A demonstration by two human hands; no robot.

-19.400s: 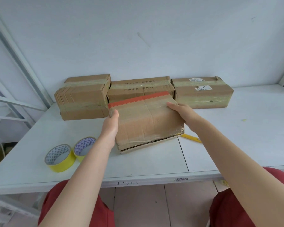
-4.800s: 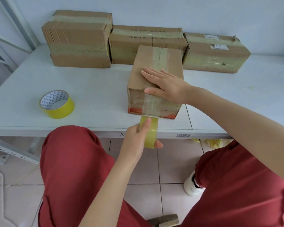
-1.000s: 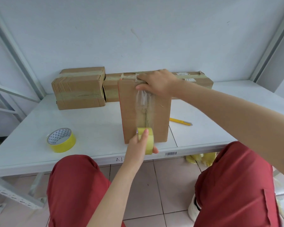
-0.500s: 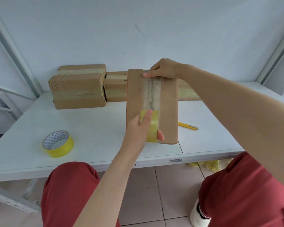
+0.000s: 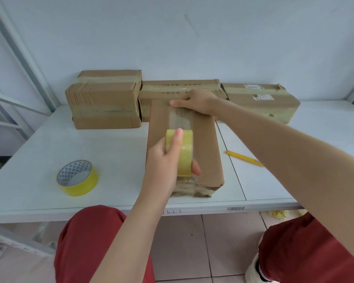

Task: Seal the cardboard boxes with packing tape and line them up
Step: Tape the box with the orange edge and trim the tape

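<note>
1. A long brown cardboard box (image 5: pixel 206 148) is seen at the front of the white desk (image 5: pixel 49 152), its crumpled near end by the desk's edge and its far end close to the row behind. Whether it lies flat or is tipped up cannot be told.
2. A yellow roll of packing tape (image 5: pixel 185 158) is clasped by the left hand (image 5: pixel 166 162). The fingers (image 5: pixel 177 142) are wrapped round it, with the forefinger stretched over its outer face.
3. The roll is set on the middle of the box's upper face, and a clear strip of tape (image 5: pixel 181 119) is seen running from it to the far end.
4. That far end is gripped by the right hand (image 5: pixel 195 101), fingers curled over the edge and thumb laid along it.
5. The centre seam is judged to be mid-taping. The roll should be kept square to the seam and the strip taut. The tape is best carried over the battered near end and rubbed down, with the box braced throughout.
6. Three taped brown cardboard boxes (image 5: pixel 104 103) are lined up against the pale wall (image 5: pixel 172 37), and this box is presumably to be added there.
7. A second yellow tape roll (image 5: pixel 78 177) is lying flat on the left, and a slim yellow tool (image 5: pixel 243 158) on the right; pen or knife cannot be told.
8. A grey metal frame (image 5: pixel 18 48) is glimpsed at the left, and a tiled floor (image 5: pixel 192 242) below.
</note>
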